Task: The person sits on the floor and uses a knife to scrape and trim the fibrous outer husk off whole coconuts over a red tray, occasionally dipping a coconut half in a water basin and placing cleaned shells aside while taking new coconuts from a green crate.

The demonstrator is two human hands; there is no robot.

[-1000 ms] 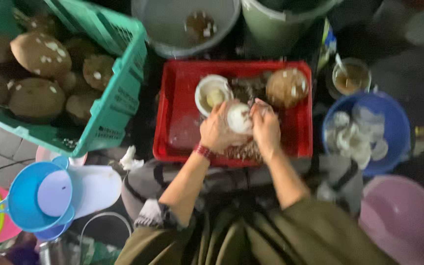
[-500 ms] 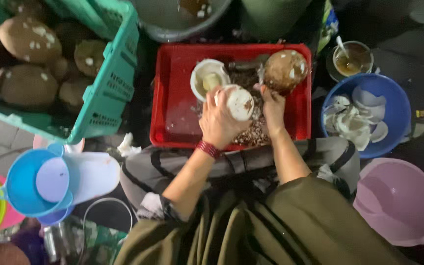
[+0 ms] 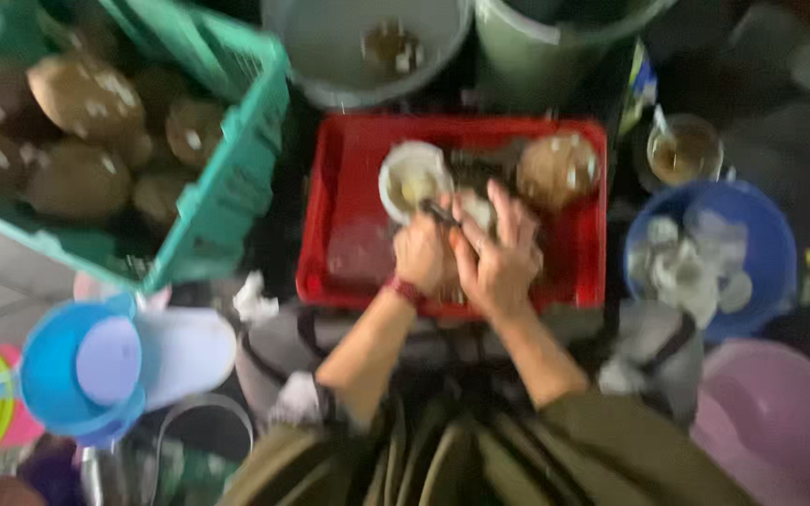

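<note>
Both hands meet over the red tray (image 3: 349, 187). The left hand (image 3: 424, 255), a red band at its wrist, is clenched around a dark tool (image 3: 440, 214) whose tip points toward 11 o'clock. The right hand (image 3: 499, 258) lies with fingers spread over a pale coconut piece (image 3: 475, 208); blur hides whether its grip is closed on it. A white coconut half (image 3: 412, 178) sits at 11 o'clock of the hands, a brown coconut (image 3: 555, 169) at 1 o'clock. A blue bowl (image 3: 771, 234) of white pieces stands at 3 o'clock, a green crate (image 3: 236, 178) of coconuts at 9 o'clock.
</note>
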